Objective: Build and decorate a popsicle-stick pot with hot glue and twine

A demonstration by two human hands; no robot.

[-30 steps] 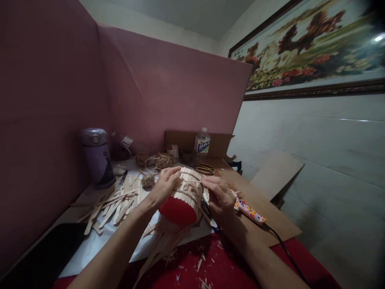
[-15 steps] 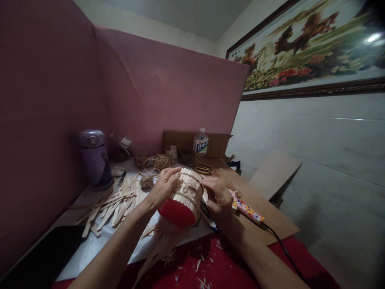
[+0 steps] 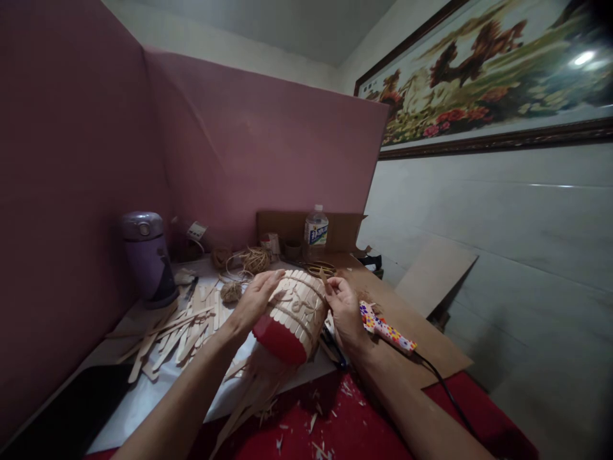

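A container clad in pale craft sticks point(image 3: 299, 301) lies tilted, its red base point(image 3: 278, 338) turned toward me. Twine bands run around it, and a small twine bow or loop sits on its side. My left hand point(image 3: 257, 299) grips the container from the left, thumb and fingers along its wall. Beside the container's upper right edge, my right hand point(image 3: 345, 311) pinches a small, thin brownish piece point(image 3: 324, 276) that looks like a bit of wooden stick. Its exact shape is partly hidden by the fingers.
Loose craft sticks point(image 3: 184, 332) lie on white paper at left, near a purple flask point(image 3: 149, 259). Twine balls point(image 3: 256, 259), scissors point(image 3: 320, 267) and a plastic bottle point(image 3: 317, 231) stand behind. At right, a flowered glue gun point(image 3: 389, 331) with a cord rests on cardboard point(image 3: 431, 358).
My right hand has drawn slightly back from the container's edge, and the thin piece in its fingertips now shows. The container has turned a little. My view has shifted slightly.
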